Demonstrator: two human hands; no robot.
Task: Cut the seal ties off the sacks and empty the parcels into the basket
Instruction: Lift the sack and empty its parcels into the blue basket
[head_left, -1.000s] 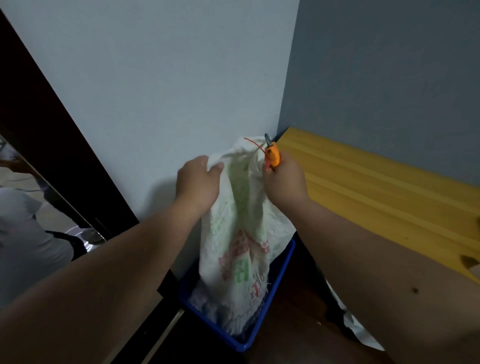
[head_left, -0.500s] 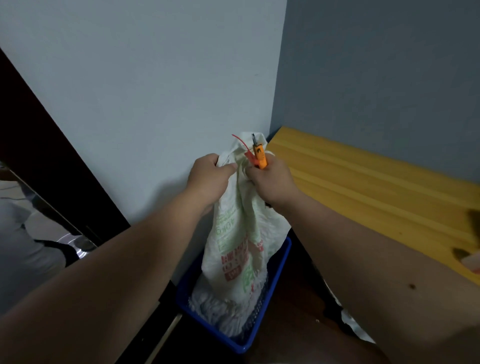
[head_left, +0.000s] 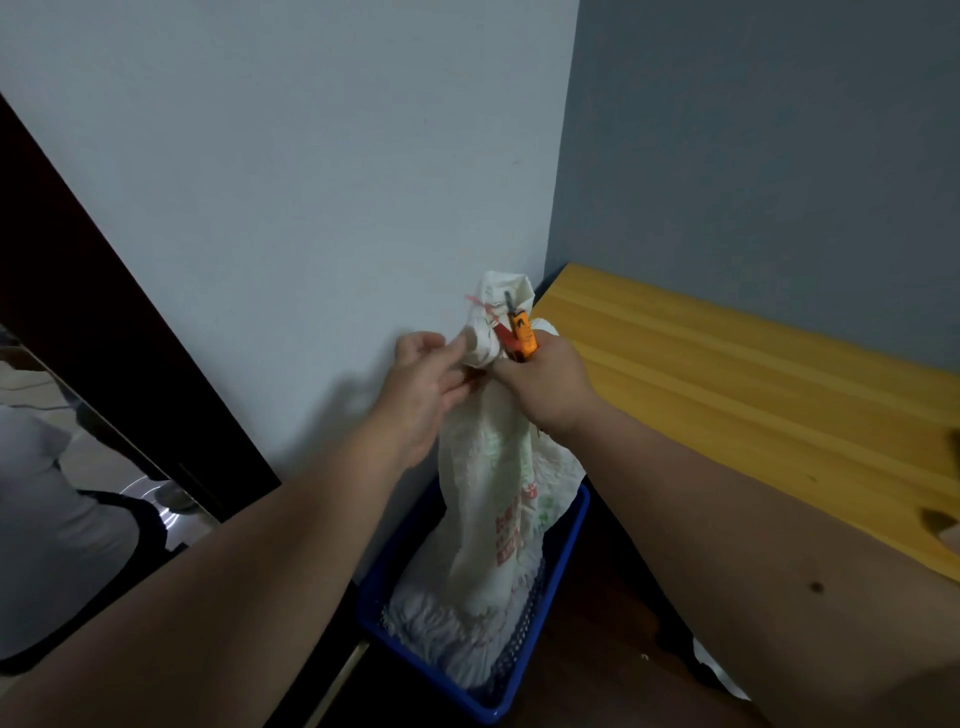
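Against the pale wall, in the corner beside the yellow wooden bench (head_left: 753, 395), a white woven sack (head_left: 493, 467) stands upright with its bottom in a blue perforated basket (head_left: 563, 551) on the floor. Its gathered neck is bound by a red seal tie (head_left: 480, 306), whose loose end sticks out to the left. The left hand (head_left: 426, 379) pinches the bunched neck just below the tie. The right hand (head_left: 545, 384) is clenched round an orange cutter (head_left: 522, 330), its tip up against the neck beside the tie. The sack fills most of the basket and touches its right rim. Red and green printing runs down the sack, too creased and blurred to read.
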